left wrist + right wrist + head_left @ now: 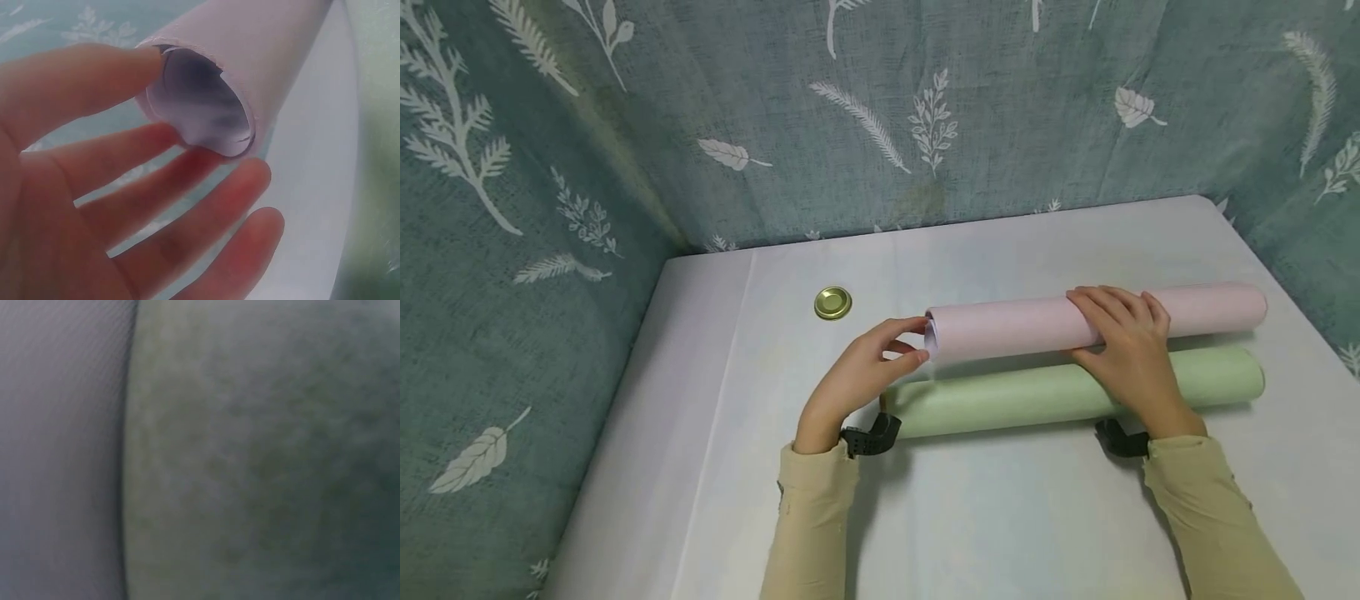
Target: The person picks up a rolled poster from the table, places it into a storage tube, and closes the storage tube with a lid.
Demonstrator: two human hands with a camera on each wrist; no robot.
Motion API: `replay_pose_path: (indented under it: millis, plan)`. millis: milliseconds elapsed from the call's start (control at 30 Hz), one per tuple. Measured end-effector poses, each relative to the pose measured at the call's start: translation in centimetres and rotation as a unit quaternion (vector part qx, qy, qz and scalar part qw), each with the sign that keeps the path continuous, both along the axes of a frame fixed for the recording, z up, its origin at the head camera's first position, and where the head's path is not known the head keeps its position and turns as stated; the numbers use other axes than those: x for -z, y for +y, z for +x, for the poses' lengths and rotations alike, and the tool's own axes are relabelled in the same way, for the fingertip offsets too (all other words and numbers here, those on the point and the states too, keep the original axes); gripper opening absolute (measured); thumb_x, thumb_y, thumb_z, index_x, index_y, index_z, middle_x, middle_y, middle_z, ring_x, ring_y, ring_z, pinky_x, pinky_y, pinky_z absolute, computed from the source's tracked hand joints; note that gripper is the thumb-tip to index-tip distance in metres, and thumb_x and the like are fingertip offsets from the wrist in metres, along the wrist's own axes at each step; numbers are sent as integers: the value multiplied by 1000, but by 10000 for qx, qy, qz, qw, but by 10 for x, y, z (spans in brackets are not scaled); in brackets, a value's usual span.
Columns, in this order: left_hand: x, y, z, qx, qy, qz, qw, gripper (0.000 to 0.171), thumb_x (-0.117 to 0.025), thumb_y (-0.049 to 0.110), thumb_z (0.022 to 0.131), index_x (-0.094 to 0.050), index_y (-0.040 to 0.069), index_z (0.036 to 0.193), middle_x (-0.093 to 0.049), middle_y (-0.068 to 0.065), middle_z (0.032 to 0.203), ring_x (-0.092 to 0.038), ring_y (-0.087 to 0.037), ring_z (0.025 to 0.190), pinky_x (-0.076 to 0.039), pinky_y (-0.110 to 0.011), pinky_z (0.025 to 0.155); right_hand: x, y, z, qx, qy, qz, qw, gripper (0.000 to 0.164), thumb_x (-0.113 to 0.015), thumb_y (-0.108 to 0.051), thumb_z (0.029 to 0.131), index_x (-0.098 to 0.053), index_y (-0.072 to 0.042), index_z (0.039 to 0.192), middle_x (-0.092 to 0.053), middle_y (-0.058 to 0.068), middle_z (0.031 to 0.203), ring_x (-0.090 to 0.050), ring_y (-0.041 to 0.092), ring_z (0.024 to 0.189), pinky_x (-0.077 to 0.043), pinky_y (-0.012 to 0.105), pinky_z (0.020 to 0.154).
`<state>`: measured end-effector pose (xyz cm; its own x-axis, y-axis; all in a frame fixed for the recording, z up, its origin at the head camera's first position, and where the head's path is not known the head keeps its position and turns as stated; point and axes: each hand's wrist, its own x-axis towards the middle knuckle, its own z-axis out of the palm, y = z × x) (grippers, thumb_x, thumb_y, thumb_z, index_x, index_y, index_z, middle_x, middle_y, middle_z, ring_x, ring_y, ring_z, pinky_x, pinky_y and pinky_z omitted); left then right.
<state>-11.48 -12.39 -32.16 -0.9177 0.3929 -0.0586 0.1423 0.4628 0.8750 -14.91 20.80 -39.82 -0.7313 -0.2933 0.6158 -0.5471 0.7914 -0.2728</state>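
A pink roll of sheet material [1000, 327] lies lengthwise on the table, its hollow end showing a pale inner layer in the left wrist view. At that end, my left hand [867, 367] touches the rim with thumb and fingertips; the left wrist view shows its fingers [206, 212] fairly straight and spread. My right hand [1123, 354] grips the pink roll from above, fingers over the top and thumb at the near side. Nearer to me lies a green roll [1000, 404], roughly parallel, under the right wrist. The right wrist view is blurred, without the hand.
A small round gold lid [832, 303] lies on the white table [775, 500], left of the rolls. Teal leaf-patterned fabric [880, 125] hangs behind the table and along its sides. Black straps [872, 435] circle both wrists.
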Motion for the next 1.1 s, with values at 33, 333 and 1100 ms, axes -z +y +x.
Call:
replay_pose_path:
  millis: [33,333,1100]
  plan:
    - [5,-1,-1,8,61,-24,10000,40,-57,28,88,-49,23,127,-48,11,125,-53,-8,100,-45,-30,79,0,-1,0,-16,9,-2,10000,80,-86,-15,51,-53,-16,124,-51,5,125,-39,30,116,-12,53,98]
    - [23,-2,-10,248,140,20,9996,42,-56,36,87,-47,30,127,-46,17,122,-54,-7,98,-46,-29,79,1,-1,-2,-80,39,36,10000,80,-86,-14,51,-53,-16,124,-51,5,125,-38,29,116,-12,53,98]
    - [2,-7,-2,401,-284,-122,9987,42,-52,36,90,-45,26,130,-45,11,129,-51,-10,106,-44,-33,82,0,-2,-2,0,5,-47,10000,79,-86,-13,51,-54,-16,123,-53,6,123,-39,30,114,-13,52,98]
